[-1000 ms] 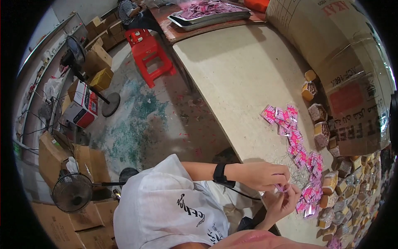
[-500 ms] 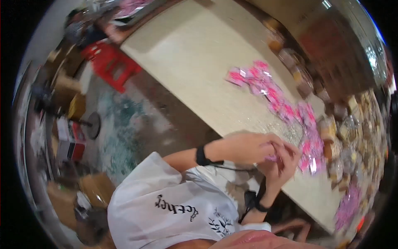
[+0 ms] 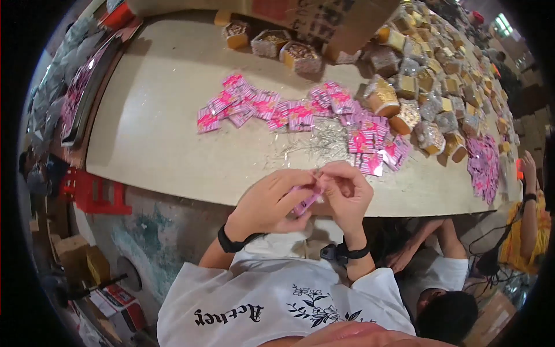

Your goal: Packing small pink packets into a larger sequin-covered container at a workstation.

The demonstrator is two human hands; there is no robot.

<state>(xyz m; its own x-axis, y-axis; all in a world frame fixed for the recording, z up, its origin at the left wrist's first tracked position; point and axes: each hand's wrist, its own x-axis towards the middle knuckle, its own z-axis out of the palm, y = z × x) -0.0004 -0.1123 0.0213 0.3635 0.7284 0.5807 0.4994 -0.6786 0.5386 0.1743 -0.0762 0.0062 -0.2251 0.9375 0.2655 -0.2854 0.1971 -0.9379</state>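
Note:
My left hand (image 3: 263,202) is closed on a small pink-purple packet (image 3: 306,199), which shows between the thumb and fingers. My right hand (image 3: 348,194) is pinched closed at the packet's upper end, fingertips against those of the left. Whatever sits between the right fingertips is too small to make out. Both hands are just off the table's near edge. Beyond them on the table (image 3: 162,127) lies a loose heap of thin, shiny silvery strips (image 3: 329,141). Pink-and-white striped packets (image 3: 300,115) spread around that heap, several overlapping beside it on the right (image 3: 370,136).
Many plastic-wrapped, gold-and-white boxes (image 3: 381,95) crowd the table's right side. A cardboard box (image 3: 312,17) stands at the back. Another pink pile (image 3: 484,168) lies far right. A red stool (image 3: 95,194) is at left. Other people are at lower right, one dark-haired (image 3: 448,315).
The view has swung round, so the table now runs across the picture. My hands stay together, and the packet in the left one shows more plainly.

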